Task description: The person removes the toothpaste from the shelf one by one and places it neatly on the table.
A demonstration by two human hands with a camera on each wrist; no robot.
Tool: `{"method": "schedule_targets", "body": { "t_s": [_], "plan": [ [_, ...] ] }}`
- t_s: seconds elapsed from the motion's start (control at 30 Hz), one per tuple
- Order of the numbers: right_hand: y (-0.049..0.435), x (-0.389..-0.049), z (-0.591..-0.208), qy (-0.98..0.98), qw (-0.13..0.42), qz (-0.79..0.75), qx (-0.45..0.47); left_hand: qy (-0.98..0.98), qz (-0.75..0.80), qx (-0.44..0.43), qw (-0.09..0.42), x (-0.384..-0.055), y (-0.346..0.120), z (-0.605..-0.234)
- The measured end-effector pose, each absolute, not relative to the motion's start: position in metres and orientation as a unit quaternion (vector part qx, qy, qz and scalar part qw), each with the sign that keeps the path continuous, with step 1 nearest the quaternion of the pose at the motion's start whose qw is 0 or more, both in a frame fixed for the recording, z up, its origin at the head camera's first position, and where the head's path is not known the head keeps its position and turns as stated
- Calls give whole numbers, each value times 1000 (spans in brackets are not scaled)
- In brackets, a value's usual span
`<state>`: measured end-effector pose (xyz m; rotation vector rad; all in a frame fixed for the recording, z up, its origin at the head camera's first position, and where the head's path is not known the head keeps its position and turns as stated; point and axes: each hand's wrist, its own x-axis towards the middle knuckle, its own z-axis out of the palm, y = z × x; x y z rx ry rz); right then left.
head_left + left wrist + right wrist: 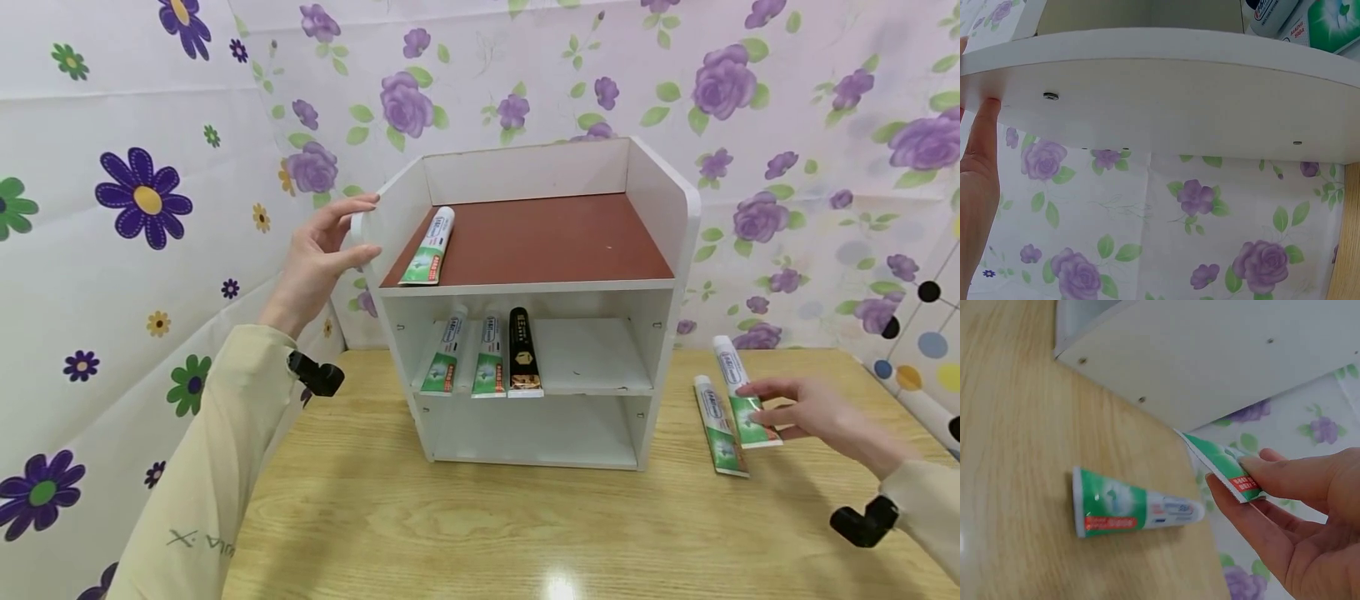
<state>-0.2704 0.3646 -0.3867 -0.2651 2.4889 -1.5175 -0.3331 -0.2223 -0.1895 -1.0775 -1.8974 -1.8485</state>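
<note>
My left hand (318, 254) grips the upper left side panel of a white shelf unit (536, 467), thumb and fingers on either side of the edge. To the right of the unit, my right hand (813, 412) pinches a green and white toothpaste tube (1225, 465) near its flat end, raised off the table in the right wrist view. Beside it, a second green and white toothpaste tube (1129, 506) lies on the wooden table. A similar toothpaste tube (430, 248) rests on the unit's brown top at the left.
The middle shelf (592, 354) bears two green and white toothpaste tubes (489, 358) and a black toothpaste tube (522, 350) in a row. The wooden table (480, 533) runs in front of the unit. Flowered cloth (510, 50) hangs behind and at the left.
</note>
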Motion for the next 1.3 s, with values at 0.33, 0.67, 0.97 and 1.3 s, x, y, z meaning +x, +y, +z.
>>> {"method": "schedule_targets", "body": {
  "t_s": [0.33,0.67,0.97,1.3],
  "plan": [
    [374,-270,-416,863,117,-488,-54,-656,-643,-371,138,-335,-223,-190],
    [382,-275,-434,879,110,-462,-45,-652,-647,-371,138,-332,-221,-190],
    [385,-278,-441,883,117,-453,-42,-657,-641,-372,140,-334,-221,-190],
    [381,-283,-449,885,111,-450,-32,-656,-643,-370,139,-333,-222,-190]
  ]
}}
